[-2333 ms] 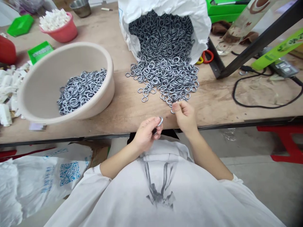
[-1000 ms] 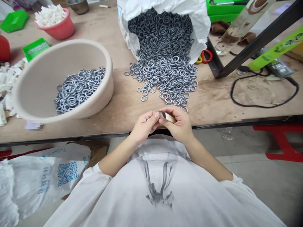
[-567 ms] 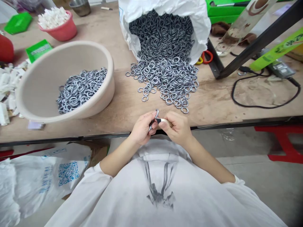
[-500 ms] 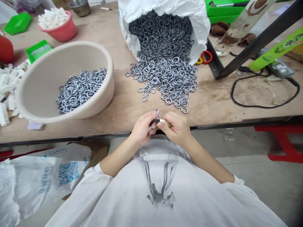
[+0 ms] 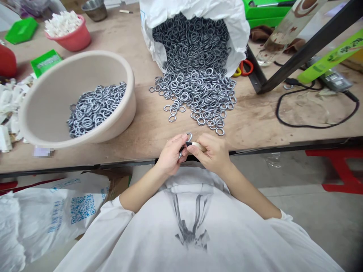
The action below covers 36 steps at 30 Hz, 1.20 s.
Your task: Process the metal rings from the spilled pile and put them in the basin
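Metal ring [image 5: 191, 136] pinched in left hand [image 5: 171, 153], just in front of ring pile [image 5: 204, 90], apparently to leave its rim exposed toward black-tipped piece [image 5: 196, 144] clasped in right hand [image 5: 213, 152] before that same pile.

The head view faces forward and down over the hands [image 5: 171, 155].

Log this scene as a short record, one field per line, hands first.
Left hand: holds at least one metal ring
Right hand: grips a pale, dark-tipped piece
Dark tip: by the held ring; contact unclear
Beige basin: holds many metal rings
White sack: open, rings spilling onto the table
Pink bowl: heaped with white pieces
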Available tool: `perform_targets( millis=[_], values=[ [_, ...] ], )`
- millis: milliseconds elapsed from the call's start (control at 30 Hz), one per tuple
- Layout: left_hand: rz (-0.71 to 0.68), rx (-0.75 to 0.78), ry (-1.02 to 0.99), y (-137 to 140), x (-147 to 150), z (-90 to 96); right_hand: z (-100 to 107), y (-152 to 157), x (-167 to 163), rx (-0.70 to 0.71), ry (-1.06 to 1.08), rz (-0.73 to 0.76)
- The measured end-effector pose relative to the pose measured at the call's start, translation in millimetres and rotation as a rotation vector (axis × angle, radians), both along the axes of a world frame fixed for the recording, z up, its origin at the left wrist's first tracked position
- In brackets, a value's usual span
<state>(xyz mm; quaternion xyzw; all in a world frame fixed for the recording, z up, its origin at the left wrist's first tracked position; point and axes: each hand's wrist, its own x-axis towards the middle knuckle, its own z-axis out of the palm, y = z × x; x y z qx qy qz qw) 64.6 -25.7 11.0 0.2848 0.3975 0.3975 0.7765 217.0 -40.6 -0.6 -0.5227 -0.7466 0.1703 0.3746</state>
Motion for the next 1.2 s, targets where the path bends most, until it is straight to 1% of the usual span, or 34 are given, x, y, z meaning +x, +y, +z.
perform_targets(
  millis=[333, 433, 667, 733, 833, 867, 933, 1000, 1067, 1133, 1200],
  values=[
    [0.010, -0.007, 0.002, -1, 1, -4.1, 1, 0, 2, 0.012, 0.008, 0.000],
    [-0.007, -0.008, 0.003, -1, 1, -3.6, 1, 0, 2, 0.020, 0.020, -0.003],
    [-0.048, 0.009, 0.001, -1, 0, 0.4, -3, 2, -1, -0.021, 0.090, 0.008],
    [-0.081, 0.008, -0.008, -3, 0, 2.3, -8, 8, 7, -0.056, 0.165, -0.076],
    [-0.141, -0.004, -0.010, -6, -4, 3.5, -16, 20, 30, -0.110, 0.247, -0.346],
    [-0.133, -0.009, -0.009, -6, -6, 3.2, -18, 23, 39, -0.116, 0.206, -0.411],
    [-0.073, -0.021, -0.018, -2, -11, 1.8, -21, 25, 54, -0.128, 0.032, -0.479],
    [-0.014, -0.031, -0.046, 4, -18, 0.5, -22, 24, 63, -0.165, -0.168, -0.493],
    [0.013, -0.043, -0.092, 11, -23, 0.3, -23, 21, 65, -0.208, -0.291, -0.486],
    [0.035, -0.073, -0.135, 18, -27, 1.3, -23, 18, 63, -0.226, -0.309, -0.471],
    [0.047, -0.129, -0.164, 21, -28, 2.5, -21, 18, 57, -0.226, -0.208, -0.420]
  ],
)
